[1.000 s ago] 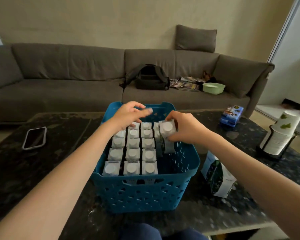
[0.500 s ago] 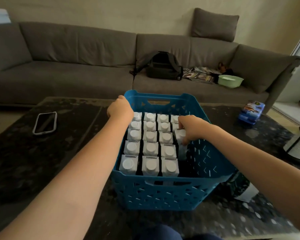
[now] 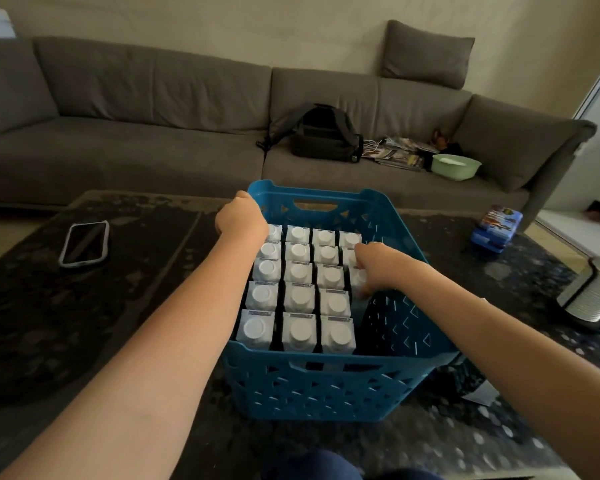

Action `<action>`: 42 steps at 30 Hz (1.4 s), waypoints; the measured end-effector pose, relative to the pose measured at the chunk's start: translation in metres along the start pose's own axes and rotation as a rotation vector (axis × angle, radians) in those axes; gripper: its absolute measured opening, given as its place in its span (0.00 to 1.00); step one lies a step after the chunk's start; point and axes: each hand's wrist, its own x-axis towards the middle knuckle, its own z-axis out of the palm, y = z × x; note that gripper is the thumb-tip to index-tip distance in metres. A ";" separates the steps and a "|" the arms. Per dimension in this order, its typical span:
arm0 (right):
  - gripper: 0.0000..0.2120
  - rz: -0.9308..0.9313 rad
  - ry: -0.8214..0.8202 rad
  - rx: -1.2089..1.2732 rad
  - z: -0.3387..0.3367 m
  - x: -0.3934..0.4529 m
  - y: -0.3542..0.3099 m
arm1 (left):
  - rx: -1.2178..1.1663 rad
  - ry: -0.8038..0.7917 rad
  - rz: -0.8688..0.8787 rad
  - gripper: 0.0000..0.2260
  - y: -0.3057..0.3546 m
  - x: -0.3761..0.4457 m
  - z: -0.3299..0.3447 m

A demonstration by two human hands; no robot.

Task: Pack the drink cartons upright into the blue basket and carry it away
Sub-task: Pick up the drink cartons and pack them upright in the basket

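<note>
Seating the last-column carton (image 3: 358, 284) is where trouble could start: the right hand (image 3: 378, 268) has its grip closed round that carton and is pressing it down beside the packed rows, and if it goes in tilted it may wedge against its neighbours or tip into the empty dark gap nearer the person. The view there is blurred, so whether the carton has reached the bottom is hard to tell.

Sliding is the other risk, since the blue basket (image 3: 329, 382) stands on a smooth dark counter (image 3: 125, 306) and a hard push could shove it; the left hand (image 3: 241, 216) guards against that, its grip wrapped over the far left rim.

Inside the basket, drink cartons (image 3: 298, 296) stand upright with white caps up, three full columns of five and a fourth column filled only at the far end. One more carton (image 3: 471, 379) seems to lie on the counter just beside the basket's right wall.
</note>
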 end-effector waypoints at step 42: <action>0.06 0.310 0.379 0.462 -0.001 -0.066 0.128 | 0.069 -0.006 0.039 0.23 -0.001 -0.008 -0.002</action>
